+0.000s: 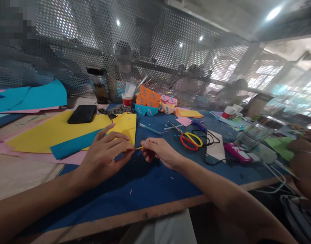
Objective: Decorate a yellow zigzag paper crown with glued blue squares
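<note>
Head view: pinching a thin yellow strip [139,147] over the blue worktop [145,188], with the left hand [105,154] at one end and the right hand [159,150] at the other.

Held nearly level, with fingers [148,145] of both hands closed on it, near the right edge of a yellow sheet [127,127]. Flanked by a blue paper strip [76,144] at left, red-and-yellow scissors [189,140] at right. Showing open blue surface, dotted with pink scraps [131,191], from hands to wooden front edge [145,214].
</note>
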Motion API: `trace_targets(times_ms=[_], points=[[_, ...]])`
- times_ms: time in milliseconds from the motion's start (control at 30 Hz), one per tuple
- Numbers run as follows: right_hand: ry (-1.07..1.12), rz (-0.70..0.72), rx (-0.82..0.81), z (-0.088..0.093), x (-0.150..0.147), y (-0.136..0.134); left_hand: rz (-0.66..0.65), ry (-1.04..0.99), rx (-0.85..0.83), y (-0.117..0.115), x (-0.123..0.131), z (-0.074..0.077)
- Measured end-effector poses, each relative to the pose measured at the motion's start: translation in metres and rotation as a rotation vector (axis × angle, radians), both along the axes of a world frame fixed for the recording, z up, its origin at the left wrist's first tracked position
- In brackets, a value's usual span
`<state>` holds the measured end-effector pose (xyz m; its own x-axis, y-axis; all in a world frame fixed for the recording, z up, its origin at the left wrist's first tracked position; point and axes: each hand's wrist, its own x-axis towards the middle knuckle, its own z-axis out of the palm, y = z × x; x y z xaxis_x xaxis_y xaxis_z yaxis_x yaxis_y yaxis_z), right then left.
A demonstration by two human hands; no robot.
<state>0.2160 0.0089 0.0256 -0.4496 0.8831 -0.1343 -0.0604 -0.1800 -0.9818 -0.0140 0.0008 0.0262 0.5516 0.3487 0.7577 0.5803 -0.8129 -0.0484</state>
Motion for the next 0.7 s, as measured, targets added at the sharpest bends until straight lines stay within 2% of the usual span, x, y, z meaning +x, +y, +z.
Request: trace_targets(times_ms=[200,333,400,533,600,700], points=[[-0.006,0.002,0.065,0.001,0.0,-0.003,-0.021,0.009,-0.006,-0.001,0.0,-0.002],[-0.091,0.01,0.151,0.0,-0.001,-0.002,-0.016,-0.036,-0.027,0.002,0.0,-0.002],[-0.159,-0.079,0.31,-0.001,-0.001,-0.002,-0.001,-0.093,-0.075,0.005,0.0,-0.003],[-0.374,-0.326,0.83,-0.001,0.001,-0.01,0.036,-0.201,-0.187,0.01,-0.002,-0.006],[-0.511,-0.315,1.019,0.001,0.002,-0.015,0.041,-0.236,-0.196,0.01,-0.002,-0.006],[-0.69,-0.175,1.147,0.002,0.0,-0.022,0.035,-0.284,-0.185,0.009,-0.001,-0.004]])
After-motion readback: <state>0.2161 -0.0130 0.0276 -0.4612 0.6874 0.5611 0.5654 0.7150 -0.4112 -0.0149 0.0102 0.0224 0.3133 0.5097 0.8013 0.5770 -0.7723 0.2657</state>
